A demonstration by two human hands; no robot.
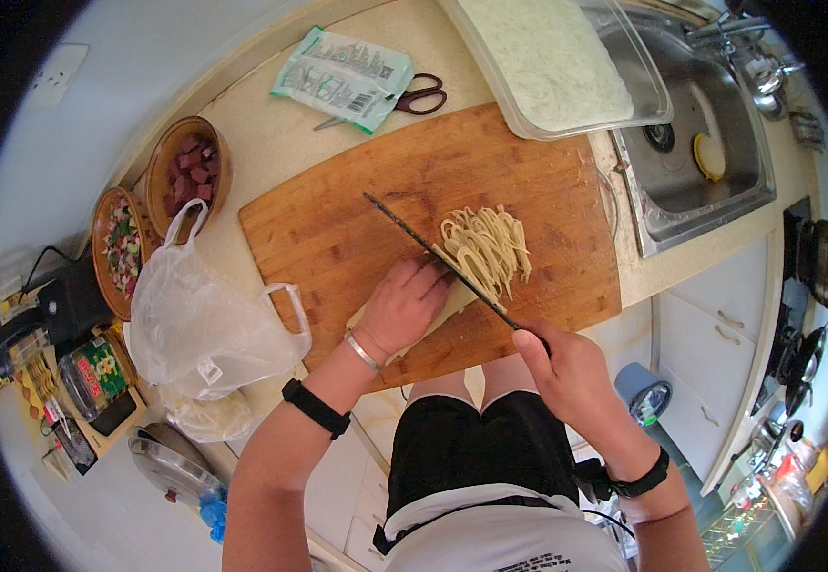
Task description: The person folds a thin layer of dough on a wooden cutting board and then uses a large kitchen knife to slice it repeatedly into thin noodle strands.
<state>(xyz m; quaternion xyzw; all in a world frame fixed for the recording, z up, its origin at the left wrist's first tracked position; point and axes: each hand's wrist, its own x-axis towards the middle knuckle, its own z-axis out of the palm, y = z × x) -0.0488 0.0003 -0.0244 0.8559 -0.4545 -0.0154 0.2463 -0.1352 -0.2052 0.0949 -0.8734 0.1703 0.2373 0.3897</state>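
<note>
My right hand (pixel 564 365) grips the handle of a kitchen knife (pixel 421 244), seen nearly edge-on, its blade slanting across a wooden cutting board (pixel 328 214). Flat pale sheets, perhaps tofu skin (pixel 448 314), lie under my left hand (pixel 408 297), whose fingertips are bent close against the blade. Thin cut strips (pixel 489 247) are heaped on the board just past the knife. The blade's lower edge, where it meets the sheets, is hidden.
A plastic tub of pale shreds (pixel 557 64) overlaps the board's far corner beside the sink (pixel 678 207). Scissors (pixel 422 94) lie partly under a packet (pixel 342 75). At left stand a bowl of dark red cubes (pixel 196 171), a bowl of chopped vegetables (pixel 122 247) and a plastic bag (pixel 206 314).
</note>
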